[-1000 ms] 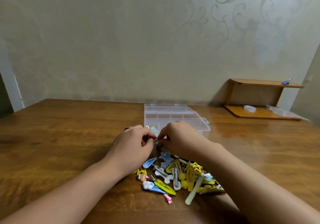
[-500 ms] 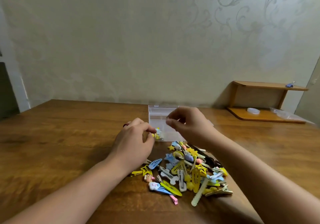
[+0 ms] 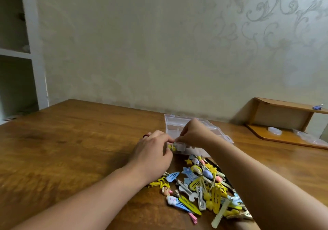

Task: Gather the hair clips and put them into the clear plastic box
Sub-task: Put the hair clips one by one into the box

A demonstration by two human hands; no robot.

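Hair clips [image 3: 200,189], glossy plastic, heaped; both hands' curled fingertips meet, pinch unclear.

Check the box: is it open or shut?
Open: the box shows bare dividers, and a yellow clip lies inside.

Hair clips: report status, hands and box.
Left hand and right hand meet fingertip to fingertip at the clear plastic box's near corner; what they pinch, cannot tell. Hair clips mostly piled on table. Nothing blocking.
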